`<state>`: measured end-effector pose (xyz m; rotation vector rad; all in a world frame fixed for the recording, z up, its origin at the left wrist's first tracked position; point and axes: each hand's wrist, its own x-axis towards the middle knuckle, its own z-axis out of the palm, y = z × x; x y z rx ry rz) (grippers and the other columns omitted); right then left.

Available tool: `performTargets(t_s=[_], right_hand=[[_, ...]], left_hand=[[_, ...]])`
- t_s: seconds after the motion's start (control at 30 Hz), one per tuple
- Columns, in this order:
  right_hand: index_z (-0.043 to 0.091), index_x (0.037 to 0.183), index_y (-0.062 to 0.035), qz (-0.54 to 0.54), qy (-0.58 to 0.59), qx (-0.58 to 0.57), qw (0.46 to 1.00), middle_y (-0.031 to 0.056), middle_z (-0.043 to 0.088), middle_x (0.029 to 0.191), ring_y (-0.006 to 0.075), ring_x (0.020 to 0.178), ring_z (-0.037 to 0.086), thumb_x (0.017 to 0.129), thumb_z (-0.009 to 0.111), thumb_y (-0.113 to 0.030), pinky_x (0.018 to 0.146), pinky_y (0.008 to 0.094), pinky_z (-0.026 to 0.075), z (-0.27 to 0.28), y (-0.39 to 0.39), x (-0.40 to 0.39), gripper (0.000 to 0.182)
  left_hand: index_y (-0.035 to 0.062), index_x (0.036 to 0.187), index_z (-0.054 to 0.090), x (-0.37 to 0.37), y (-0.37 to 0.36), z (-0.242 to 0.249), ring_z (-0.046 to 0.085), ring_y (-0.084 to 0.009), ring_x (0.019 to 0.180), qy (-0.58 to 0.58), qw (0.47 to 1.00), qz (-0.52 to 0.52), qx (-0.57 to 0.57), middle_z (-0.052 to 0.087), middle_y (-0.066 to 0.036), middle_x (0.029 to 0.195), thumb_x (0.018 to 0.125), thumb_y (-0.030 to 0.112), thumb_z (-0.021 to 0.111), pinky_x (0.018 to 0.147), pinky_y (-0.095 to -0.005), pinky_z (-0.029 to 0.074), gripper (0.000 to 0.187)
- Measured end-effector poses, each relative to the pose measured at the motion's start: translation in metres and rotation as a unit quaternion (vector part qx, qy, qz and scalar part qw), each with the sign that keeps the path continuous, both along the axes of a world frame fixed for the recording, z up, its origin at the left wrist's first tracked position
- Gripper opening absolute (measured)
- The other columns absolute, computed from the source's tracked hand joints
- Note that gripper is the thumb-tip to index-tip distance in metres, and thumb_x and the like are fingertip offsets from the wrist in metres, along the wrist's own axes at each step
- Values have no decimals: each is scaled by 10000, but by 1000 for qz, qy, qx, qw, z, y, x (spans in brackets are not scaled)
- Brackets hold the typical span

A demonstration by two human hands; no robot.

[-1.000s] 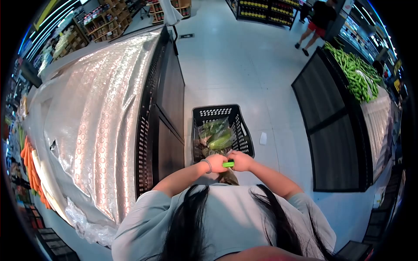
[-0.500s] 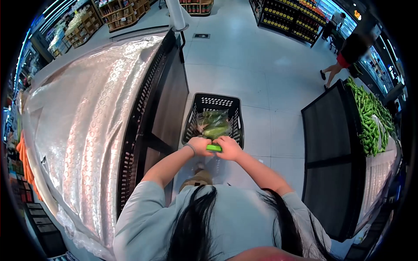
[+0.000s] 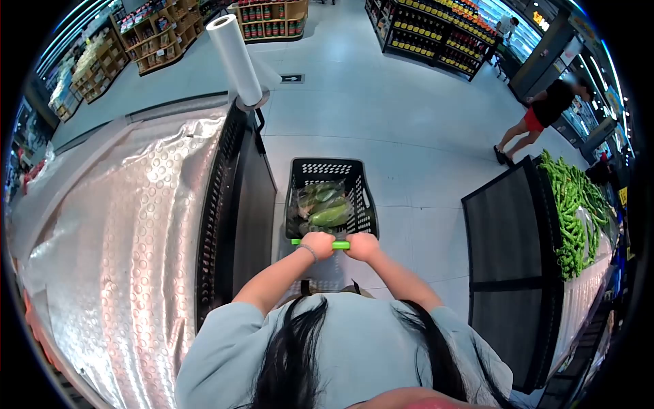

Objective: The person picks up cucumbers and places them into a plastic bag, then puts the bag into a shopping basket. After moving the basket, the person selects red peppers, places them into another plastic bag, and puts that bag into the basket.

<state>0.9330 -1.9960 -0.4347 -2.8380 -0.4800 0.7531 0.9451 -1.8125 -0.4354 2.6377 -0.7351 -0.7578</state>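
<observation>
My left hand [image 3: 318, 245] and my right hand [image 3: 362, 246] are both wrapped round a green cart handle [image 3: 340, 245], side by side with a short stretch of green between them. A bit of the handle also sticks out left of my left hand. Just beyond it is a black shopping basket [image 3: 366, 178] with perforated walls. Inside the basket lies a clear plastic bag with long green vegetables [image 3: 330, 215], their exact kind hard to make out. The lower part of the cart is mostly hidden by my hands and the basket.
On the left stands a display covered with silvery sheeting [image 3: 136, 225], with a plastic bag roll [image 3: 235, 58] at its corner. To the right is a dark stand with green peppers [image 3: 572, 211]. A person [image 3: 545, 112] walks ahead right; bottle shelves [image 3: 436, 34] stand farther off.
My view has shifted, bringing the bag roll fully into sight. My left hand has slid apart from the handle's left end, which now shows. The person ahead has changed stride.
</observation>
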Motion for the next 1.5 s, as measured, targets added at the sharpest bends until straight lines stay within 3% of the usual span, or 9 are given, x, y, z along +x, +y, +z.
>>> performTargets(t_s=[0.37, 0.53, 0.67, 0.77, 0.8, 0.9, 1.0, 1.1, 1.5], right_hand=[[659, 783, -123, 65, -12, -7, 998, 98, 671, 762, 276, 745, 664, 674, 653, -309, 660, 416, 532, -28, -13, 210, 216], [636, 714, -120, 90, -54, 41, 994, 104, 649, 691, 298, 671, 648, 672, 645, -318, 615, 435, 515, -42, -23, 318, 203], [640, 700, -118, 120, -63, 56, 989, 105, 648, 681, 295, 662, 648, 679, 642, -332, 603, 429, 514, -49, -22, 407, 215], [667, 741, -134, 147, -45, 45, 987, 94, 665, 715, 279, 702, 661, 682, 643, -333, 624, 414, 525, -51, -17, 470, 209], [668, 743, -135, 157, -41, 38, 986, 96, 665, 715, 281, 703, 661, 683, 644, -338, 627, 415, 525, -56, -15, 494, 213], [670, 741, -140, 178, -28, 26, 983, 102, 664, 712, 286, 698, 661, 684, 644, -348, 628, 419, 527, -59, -3, 557, 218], [649, 701, -142, 218, -63, 39, 973, 98, 649, 668, 296, 652, 648, 683, 644, -363, 596, 429, 521, -78, -5, 624, 223], [632, 677, -139, 262, -63, 31, 963, 97, 645, 666, 303, 636, 640, 675, 652, -358, 581, 431, 515, -87, 2, 687, 220], [621, 687, -132, 434, -44, 1, 900, 94, 643, 668, 302, 633, 641, 658, 657, -358, 578, 430, 517, -161, 158, 900, 231]], left_hand=[[120, 805, 656, 188, -10, -33, 664, -302, 749, -22, 998, 62, -12, 673, -121, 772, 725, 284, 632, 683, -435, 532, 184], [101, 833, 674, 288, -21, -28, 661, -310, 816, 7, 993, 117, 15, 677, -152, 848, 698, 250, 625, 730, -418, 531, 207], [89, 889, 701, 386, -16, -54, 659, -297, 807, 179, 980, 87, 19, 690, -130, 883, 648, 344, 686, 737, -402, 519, 352], [49, 730, 704, 459, -22, -64, 644, -210, 621, 341, 931, 130, 6, 680, -76, 698, 651, 305, 734, 618, -343, 510, 269], [52, 685, 699, 478, -25, -56, 624, -184, 553, 326, 935, 141, 22, 663, -62, 633, 669, 262, 723, 577, -322, 503, 212], [45, 717, 709, 527, -17, -55, 656, -211, 632, 301, 939, 161, 32, 681, -89, 685, 661, 268, 703, 633, -339, 520, 231], [25, 786, 714, 574, -17, -73, 672, -252, 737, 197, 957, 210, 22, 695, -129, 784, 637, 305, 703, 711, -355, 527, 317], [3, 942, 690, 615, -21, -89, 660, -323, 882, 196, 936, 290, -26, 670, -209, 959, 688, 294, 617, 783, -386, 513, 392], [27, 883, 680, 765, 105, -189, 630, -375, 885, 164, 873, 411, -207, 651, -233, 892, 731, 299, 584, 777, -422, 497, 326]])
